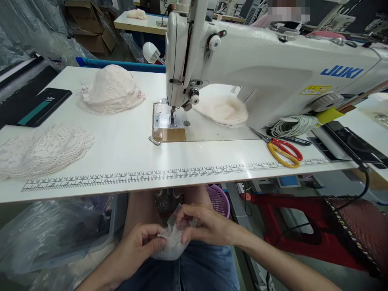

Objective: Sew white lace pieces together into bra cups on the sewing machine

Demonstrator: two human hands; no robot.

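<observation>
Both hands meet low over the lap, below the front edge of the sewing table [127, 153]. Left hand [138, 246] pinches the near edge of a small white lace piece [172, 242] between thumb and fingertips; right hand [203, 226] closes its fingers on the piece's upper edge, so the lace is held between the two, above the blue jeans [200, 270]. On the table, a white JUKI sewing machine [273, 68] stands at centre right, its needle over the metal plate [165, 121]. Stacks of lace pieces lie at left [42, 149] and behind [110, 91]. Red-and-yellow scissors [283, 151] rest near the printed ruler [151, 176].
</observation>
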